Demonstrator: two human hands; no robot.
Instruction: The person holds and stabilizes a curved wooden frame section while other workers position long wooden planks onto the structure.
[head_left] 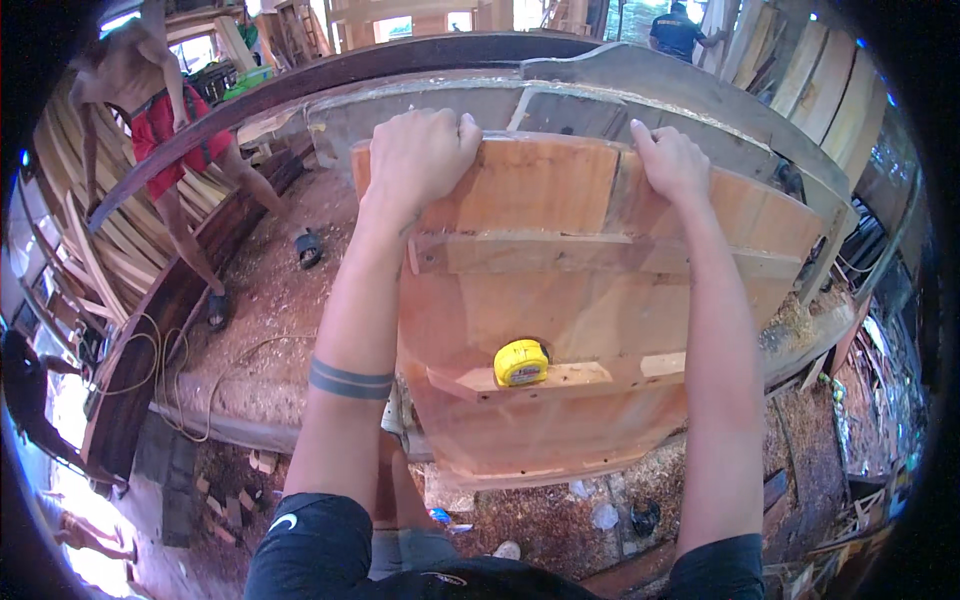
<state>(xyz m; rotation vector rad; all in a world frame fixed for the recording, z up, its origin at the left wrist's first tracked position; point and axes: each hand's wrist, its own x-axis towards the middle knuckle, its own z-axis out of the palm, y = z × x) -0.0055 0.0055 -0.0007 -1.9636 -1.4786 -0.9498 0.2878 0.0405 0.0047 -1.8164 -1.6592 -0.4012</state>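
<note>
A wooden panel [535,298] occupies the middle of the scene. The left hand [422,152] is clamped over the left part of its far edge; the right hand [676,165], well apart, grips farther right. A yellow tape measure [521,363] rests on the near batten [580,374]. Far left, a co-worker in red shorts [155,125] stands.

We grip a broad orange-brown wooden panel [585,308], left hand [423,152] at its ten-thirty, right hand [674,163] at one o'clock.
</note>
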